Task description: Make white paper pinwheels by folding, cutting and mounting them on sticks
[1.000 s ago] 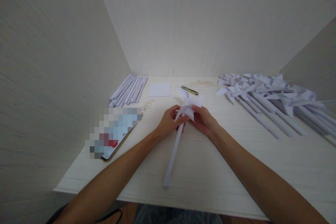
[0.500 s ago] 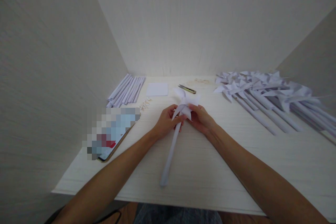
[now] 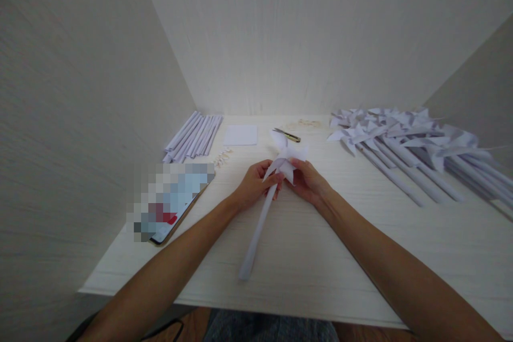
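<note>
A white paper pinwheel [image 3: 285, 154] with a rolled paper stick [image 3: 256, 240] is between my hands, above the middle of the table. My left hand [image 3: 258, 184] is closed round the top of the stick, just under the blades, with the thumb across the front. On the other side, my right hand [image 3: 306, 179] pinches the edge of a blade near the centre. The fingertips behind the paper are partly hidden. The stick slants down toward the table's front edge. Beyond the blades lie small thread snips [image 3: 287, 135].
Finished-looking pinwheels [image 3: 385, 133] are piled at the right. Rolled paper sticks [image 3: 194, 136] lie at the back left, beside white paper squares [image 3: 240, 135] and small pale bits [image 3: 222, 158]. A phone [image 3: 180, 208], partly blurred, rests at the left. Walls enclose the table [image 3: 312, 267].
The pinwheel's blades have turned and tilted slightly to the right, and the stick's lower end has swung a little left. Both hands keep their hold.
</note>
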